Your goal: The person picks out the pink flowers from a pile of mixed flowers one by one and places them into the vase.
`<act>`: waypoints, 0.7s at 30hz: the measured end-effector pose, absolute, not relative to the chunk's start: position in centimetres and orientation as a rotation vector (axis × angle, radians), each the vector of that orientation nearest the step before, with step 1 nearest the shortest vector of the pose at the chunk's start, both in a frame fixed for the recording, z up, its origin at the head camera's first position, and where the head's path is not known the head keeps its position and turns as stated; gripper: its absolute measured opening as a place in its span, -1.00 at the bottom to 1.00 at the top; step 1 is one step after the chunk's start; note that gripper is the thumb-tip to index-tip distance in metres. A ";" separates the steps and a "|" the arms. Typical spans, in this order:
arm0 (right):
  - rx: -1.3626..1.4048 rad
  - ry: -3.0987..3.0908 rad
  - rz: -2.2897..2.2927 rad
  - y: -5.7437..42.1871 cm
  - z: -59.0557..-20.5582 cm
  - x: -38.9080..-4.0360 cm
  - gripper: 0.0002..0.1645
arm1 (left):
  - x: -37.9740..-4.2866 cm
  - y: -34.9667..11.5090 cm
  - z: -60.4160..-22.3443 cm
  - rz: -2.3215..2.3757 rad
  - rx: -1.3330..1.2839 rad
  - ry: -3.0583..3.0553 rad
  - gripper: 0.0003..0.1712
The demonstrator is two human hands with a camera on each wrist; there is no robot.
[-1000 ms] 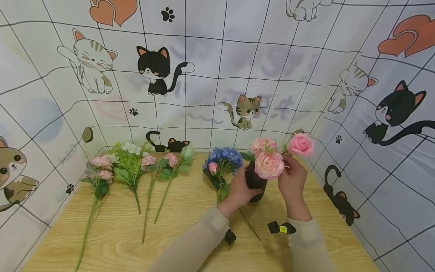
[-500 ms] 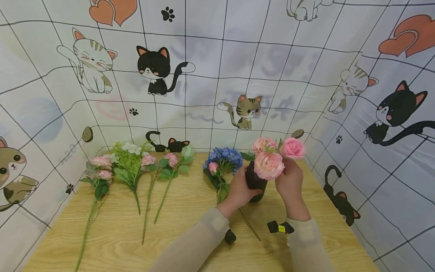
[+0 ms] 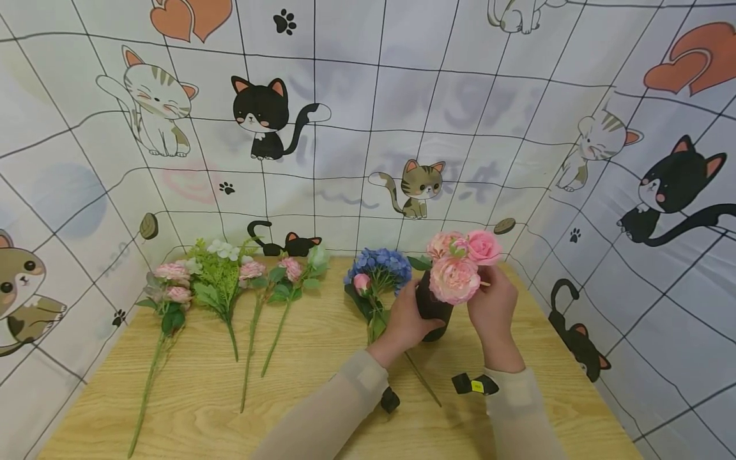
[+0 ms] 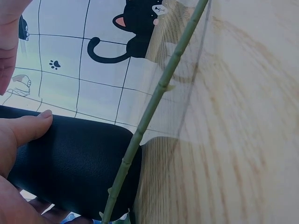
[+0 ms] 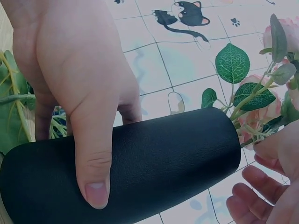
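A black vase (image 3: 434, 310) stands tilted on the table, and my left hand (image 3: 404, 322) grips its side, the thumb laid along the smooth wall in the right wrist view. Light pink peonies (image 3: 455, 280) with green leaves (image 5: 232, 64) rise from its mouth. Close against them is a brighter pink rose (image 3: 485, 248). Just beneath that bloom, my right hand (image 3: 493, 310) pinches the rose's stem at the vase mouth; its thumb and fingers show beside the rim in the right wrist view. The stem's lower end is hidden.
Beside the vase lie a blue hydrangea (image 3: 382, 268) and a pink bud (image 3: 361, 282), a long green stem (image 4: 161, 88) reaching toward the front. On the left, several sprays rest on the wooden table (image 3: 201, 409), including a white-flowered green bunch (image 3: 221, 281). A cat-print cloth (image 3: 345, 128) hangs behind.
The bright pink rose has moved left and slightly down, up against the peonies, with my right hand at its stem. My left hand and the vase have stayed put.
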State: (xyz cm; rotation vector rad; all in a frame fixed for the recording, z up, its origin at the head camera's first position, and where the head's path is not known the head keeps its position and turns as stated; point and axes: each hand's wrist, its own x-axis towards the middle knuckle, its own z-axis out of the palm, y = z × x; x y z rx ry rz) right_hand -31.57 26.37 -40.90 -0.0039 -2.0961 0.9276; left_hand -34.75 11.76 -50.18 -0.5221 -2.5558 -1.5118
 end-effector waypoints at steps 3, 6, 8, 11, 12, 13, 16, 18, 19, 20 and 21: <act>-0.004 -2.097 0.949 26.4 -40.9 -31.6 -0.76 | -34.8 11.7 -50.2 -1.515 -0.524 -2.556 0.07; -0.009 -2.098 0.994 26.4 -40.9 -31.6 -0.74 | -34.8 11.7 -50.1 -1.523 -0.524 -2.556 0.07; -0.011 -2.095 1.020 26.4 -41.0 -31.6 -0.74 | -34.7 11.7 -50.1 -1.522 -0.523 -2.556 0.08; -0.011 -2.082 1.056 26.4 -41.0 -31.7 -0.75 | -34.8 11.8 -50.1 -1.513 -0.526 -2.550 0.08; -0.008 -2.076 1.064 26.4 -40.9 -31.6 -0.76 | -34.8 11.8 -50.2 -1.508 -0.527 -2.549 0.08; -0.007 -2.071 1.068 26.4 -40.9 -31.6 -0.76 | -34.8 11.8 -50.2 -1.500 -0.527 -2.549 0.08; 0.000 -2.052 1.069 26.5 -40.8 -31.6 -0.78 | -34.9 11.8 -50.3 -1.489 -0.528 -2.546 0.09; 0.011 -2.043 1.060 26.4 -40.8 -31.6 -0.76 | -35.0 11.8 -50.3 -1.493 -0.531 -2.540 0.11; 0.021 -2.038 1.056 26.4 -40.8 -31.6 -0.75 | -35.0 11.8 -50.3 -1.498 -0.536 -2.534 0.11; 0.032 -2.033 1.057 26.4 -40.8 -31.6 -0.74 | -35.0 11.8 -50.3 -1.507 -0.539 -2.531 0.11; 0.044 -2.029 1.064 26.3 -40.8 -31.6 -0.74 | -35.0 11.7 -50.3 -1.518 -0.545 -2.527 0.13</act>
